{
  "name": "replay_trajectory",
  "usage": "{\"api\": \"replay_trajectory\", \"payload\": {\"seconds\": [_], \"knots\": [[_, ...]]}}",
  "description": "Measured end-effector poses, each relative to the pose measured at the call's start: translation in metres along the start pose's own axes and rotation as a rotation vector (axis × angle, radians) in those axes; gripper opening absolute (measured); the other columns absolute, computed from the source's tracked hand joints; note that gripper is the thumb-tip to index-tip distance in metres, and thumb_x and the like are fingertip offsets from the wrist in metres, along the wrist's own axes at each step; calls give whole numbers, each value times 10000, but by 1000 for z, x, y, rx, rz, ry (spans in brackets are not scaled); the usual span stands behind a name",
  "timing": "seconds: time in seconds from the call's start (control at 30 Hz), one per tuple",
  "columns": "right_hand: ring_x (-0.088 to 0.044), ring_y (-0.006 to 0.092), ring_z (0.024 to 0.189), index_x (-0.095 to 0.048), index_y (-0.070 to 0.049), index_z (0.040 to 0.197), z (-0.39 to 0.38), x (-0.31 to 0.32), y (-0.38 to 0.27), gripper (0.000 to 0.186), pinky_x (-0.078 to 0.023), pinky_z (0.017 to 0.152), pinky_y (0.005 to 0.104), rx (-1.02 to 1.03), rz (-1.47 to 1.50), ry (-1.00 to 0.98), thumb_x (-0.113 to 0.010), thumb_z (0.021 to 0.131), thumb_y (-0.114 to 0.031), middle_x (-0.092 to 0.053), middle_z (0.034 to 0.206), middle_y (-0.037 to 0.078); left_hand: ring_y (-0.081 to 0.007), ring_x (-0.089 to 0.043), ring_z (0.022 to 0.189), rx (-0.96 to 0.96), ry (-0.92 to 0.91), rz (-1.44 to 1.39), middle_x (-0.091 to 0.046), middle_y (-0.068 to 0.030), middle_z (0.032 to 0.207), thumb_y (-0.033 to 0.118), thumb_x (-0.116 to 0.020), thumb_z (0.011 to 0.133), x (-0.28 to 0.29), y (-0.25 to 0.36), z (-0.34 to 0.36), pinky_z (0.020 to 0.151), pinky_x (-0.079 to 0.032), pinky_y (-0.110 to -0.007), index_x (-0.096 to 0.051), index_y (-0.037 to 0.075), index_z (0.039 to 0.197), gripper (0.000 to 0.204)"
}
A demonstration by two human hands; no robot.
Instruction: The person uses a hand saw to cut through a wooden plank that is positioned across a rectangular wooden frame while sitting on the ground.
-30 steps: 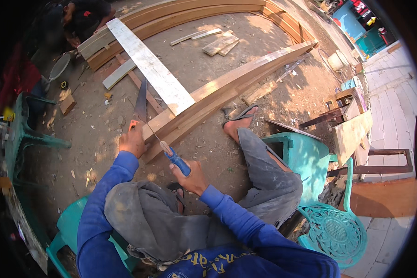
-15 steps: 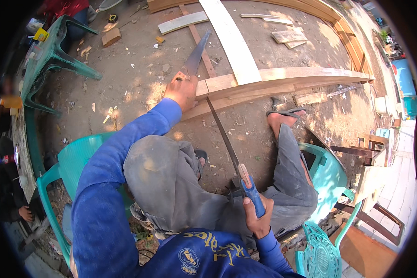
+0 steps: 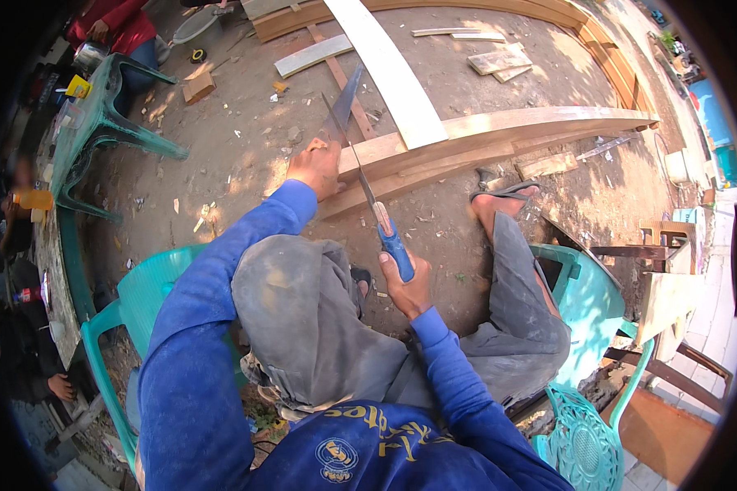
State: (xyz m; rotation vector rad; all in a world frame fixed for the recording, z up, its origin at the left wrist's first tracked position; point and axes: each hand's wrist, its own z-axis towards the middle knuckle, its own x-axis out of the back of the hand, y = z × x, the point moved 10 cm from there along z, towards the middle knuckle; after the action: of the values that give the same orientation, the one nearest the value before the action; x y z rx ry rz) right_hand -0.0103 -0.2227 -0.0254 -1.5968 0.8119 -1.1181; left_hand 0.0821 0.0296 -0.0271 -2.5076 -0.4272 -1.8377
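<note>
A handsaw [image 3: 393, 242] with a blue-wrapped handle is in my right hand [image 3: 409, 285], whose fingers are closed round the grip. Its narrow blade crosses the left end of a long wooden beam [image 3: 499, 129], and the tip reaches past the far side. Just left of the blade, my left hand [image 3: 315, 168] is clamped over the beam's end; some of its fingers are hidden. Beyond that hand shows a second, wider saw blade [image 3: 349, 100], its handle mostly hidden. A pale plank [image 3: 389, 78] rests on the beam, running away from me.
Green plastic chairs [image 3: 151, 282] stand either side of me, with a dark green one [image 3: 110, 98] at far left. Offcuts [image 3: 501, 60], a tape measure [image 3: 198, 56] and a wood block [image 3: 199, 87] lie on the dirt. A person in a red top [image 3: 123, 29] is at upper left.
My right hand has moved forward, away from my body, sliding the saw blade farther across the beam. My left hand stays on the beam's end. The view has shifted slightly.
</note>
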Motion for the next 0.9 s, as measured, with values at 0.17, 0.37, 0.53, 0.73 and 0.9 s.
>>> {"api": "replay_trajectory", "payload": {"seconds": [0.17,0.37,0.53,0.73,0.9], "knots": [[-520,116,556,-644,10,797,-94,74,-67,310,-424,539,326,-173,-23,-68,-686,944,-259,-547,587,73,-459,-701,1005,-29,111,6,-720,-201,1084,361,-855,789,4,0,-5,869,-571,-539,-494,59,1270,673],[-466,96,517,-626,14,747,-48,48,-45,299,-374,493,333,-119,-109,-28,-669,954,-197,-506,540,54,-449,-717,962,-39,29,-16,-734,-204,1029,362,-850,794,-7,4,-4,834,-584,-528,-483,34,1269,684],[-488,95,541,-625,11,747,19,-8,4,301,-392,504,350,1,-74,24,-683,944,-208,-506,551,73,-438,-724,966,-18,38,7,-737,-204,1018,363,-859,777,-5,2,-5,838,-589,-518,-485,32,1269,701],[-531,136,550,-641,5,807,2,-10,46,277,-444,543,363,71,4,34,-711,918,-239,-546,585,99,-440,-695,1044,-30,32,-9,-681,-208,1193,372,-848,788,0,4,0,895,-571,-529,-491,47,1284,692],[-505,101,550,-640,17,794,-81,66,-36,252,-416,528,329,-187,-75,-69,-680,925,-194,-538,564,72,-445,-654,1129,-19,30,-35,-575,-209,1368,394,-847,772,1,-3,-1,933,-552,-528,-502,35,1297,724]]}}
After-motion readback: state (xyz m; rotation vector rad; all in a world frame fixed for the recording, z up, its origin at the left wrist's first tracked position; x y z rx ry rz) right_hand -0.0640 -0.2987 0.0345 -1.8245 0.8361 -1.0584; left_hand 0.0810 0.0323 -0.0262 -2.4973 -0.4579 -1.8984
